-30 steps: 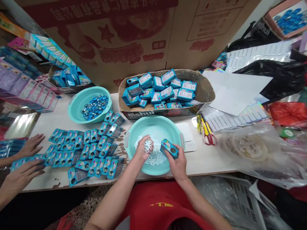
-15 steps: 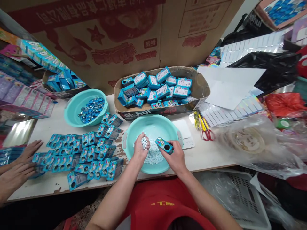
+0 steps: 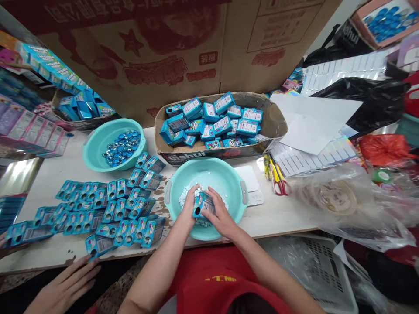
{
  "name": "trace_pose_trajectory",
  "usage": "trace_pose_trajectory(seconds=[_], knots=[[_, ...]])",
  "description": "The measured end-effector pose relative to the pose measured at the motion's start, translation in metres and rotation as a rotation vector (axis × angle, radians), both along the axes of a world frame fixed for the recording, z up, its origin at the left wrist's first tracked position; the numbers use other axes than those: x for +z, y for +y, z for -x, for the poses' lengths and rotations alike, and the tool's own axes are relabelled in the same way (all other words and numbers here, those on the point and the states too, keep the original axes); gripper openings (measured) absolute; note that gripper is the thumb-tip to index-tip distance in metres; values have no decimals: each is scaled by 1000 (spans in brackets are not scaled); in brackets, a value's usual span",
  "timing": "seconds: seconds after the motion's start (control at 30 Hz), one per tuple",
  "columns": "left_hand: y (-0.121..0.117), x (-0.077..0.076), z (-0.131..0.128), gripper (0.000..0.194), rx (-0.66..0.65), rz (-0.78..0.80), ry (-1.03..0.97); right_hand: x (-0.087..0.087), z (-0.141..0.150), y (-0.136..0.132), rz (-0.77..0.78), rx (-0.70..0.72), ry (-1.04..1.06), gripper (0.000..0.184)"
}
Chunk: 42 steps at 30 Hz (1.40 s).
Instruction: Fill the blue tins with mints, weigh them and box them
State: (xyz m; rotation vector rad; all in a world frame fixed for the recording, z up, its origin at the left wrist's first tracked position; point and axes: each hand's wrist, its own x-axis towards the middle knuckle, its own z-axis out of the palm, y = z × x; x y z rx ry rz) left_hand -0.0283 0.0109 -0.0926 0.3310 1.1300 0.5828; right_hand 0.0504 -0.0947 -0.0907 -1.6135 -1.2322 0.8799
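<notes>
My right hand (image 3: 221,214) grips a small blue candy box (image 3: 199,206) with a round dark hole in its end, tilted above a turquoise basin (image 3: 236,218). Close against the box's left side, my left hand (image 3: 187,207) is cupped, with small pale candies (image 3: 198,191) showing at its fingertips. More candies lie loose in the basin beneath both hands. Much of the left palm is hidden by the box.
Rows of blue boxes (image 3: 121,208) stand left of the basin, near a co-worker's hand (image 3: 70,279). Behind are a turquoise basin of blue-and-silver pieces (image 3: 91,159) and a cardboard tray of boxes (image 3: 278,124). Scissors (image 3: 279,185) lie right.
My right hand has brought the box left and down against my left hand, turning its hole toward me. A co-worker's hand has moved right to the front box at the table edge.
</notes>
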Motion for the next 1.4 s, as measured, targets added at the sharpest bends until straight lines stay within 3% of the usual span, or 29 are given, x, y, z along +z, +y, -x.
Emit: trace_pose_trajectory(seconds=[0.1, 0.2, 0.27, 0.37, 0.5, 0.83, 1.2, 1.4], knots=[[8, 2, -7, 22, -27, 96, -50, 5, -14, -2, 144, 44, 73, 85], [13, 10, -14, 22, 6, 98, -74, 10, -26, -14, 137, 33, 46, 60], [13, 20, -16, 24, 44, 11, -82, 12, -32, -23, 78, -97, -17, 42], [6, 37, -22, 25, 66, -173, -136, 13, -35, -29, -6, -282, -161, 33], [-9, 50, -33, 26, 63, -356, -162, 13, -33, -22, -37, -277, -245, 25], [-16, 45, -43, 23, 86, -470, -52, 18, -31, -13, -4, -235, -331, 25], [-14, 47, -44, 28, 15, -524, -17, 15, -38, -6, 4, -283, -238, 26], [-12, 45, -43, 25, 40, -573, 16, 17, -35, -4, 2, -275, -226, 26]])
